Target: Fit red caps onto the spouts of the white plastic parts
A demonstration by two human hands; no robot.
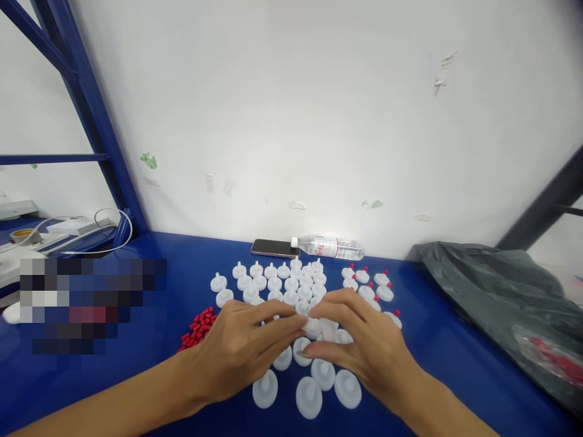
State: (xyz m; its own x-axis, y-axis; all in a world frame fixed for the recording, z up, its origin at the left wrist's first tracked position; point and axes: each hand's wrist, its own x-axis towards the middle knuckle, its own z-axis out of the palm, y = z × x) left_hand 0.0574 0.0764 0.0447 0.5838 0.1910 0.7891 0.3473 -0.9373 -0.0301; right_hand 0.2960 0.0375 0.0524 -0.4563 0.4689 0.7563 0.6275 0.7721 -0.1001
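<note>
Both hands meet over a cluster of white round caps with short nozzles point(290, 284) on a blue table. My left hand point(248, 340) reaches in with its fingers stretched out, the tips at a white cap in the middle. My right hand point(359, 340) curves its fingers and thumb around a white nozzle cap point(313, 328), partly hidden by the fingers. Nearer me lie several loose white caps point(309, 397) with nozzles up or tilted. To the right stand white caps with red tips point(366, 291). Beside my left wrist is a heap of small red caps point(199, 326).
A phone point(274, 247) and a clear water bottle point(334, 247) lie along the wall. A dark plastic bag point(483, 291) covers the right side, with a clear packet of red pieces point(553, 358) on it. A blue metal frame point(91, 109) rises at left, near white cables point(130, 227).
</note>
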